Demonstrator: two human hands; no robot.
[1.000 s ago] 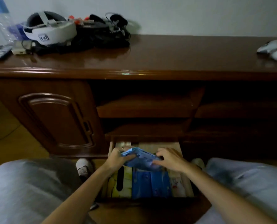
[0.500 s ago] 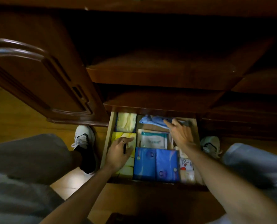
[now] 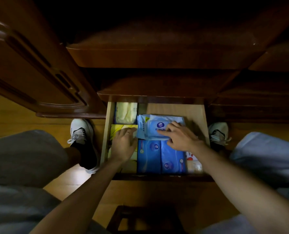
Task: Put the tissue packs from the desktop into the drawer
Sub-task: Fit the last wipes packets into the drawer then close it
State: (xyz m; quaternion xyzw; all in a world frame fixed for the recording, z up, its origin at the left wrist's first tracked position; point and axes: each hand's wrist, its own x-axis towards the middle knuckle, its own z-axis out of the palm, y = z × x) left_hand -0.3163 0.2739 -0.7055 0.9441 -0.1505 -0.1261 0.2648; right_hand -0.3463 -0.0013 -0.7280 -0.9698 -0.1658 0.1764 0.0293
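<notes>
Two hands flat, left [image 3: 123, 146], right [image 3: 181, 137] | pale-blue tissue pack [image 3: 150, 126] pressed | drawer [image 3: 195, 110] holds packs

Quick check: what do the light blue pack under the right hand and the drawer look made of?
Light blue pack: seemingly thin glossy plastic film; it wrinkles and catches light around the printed logo. Drawer: pale, matte wood or wood-look board inside, with faint grain on the bare bottom; which one can't be told.
</notes>
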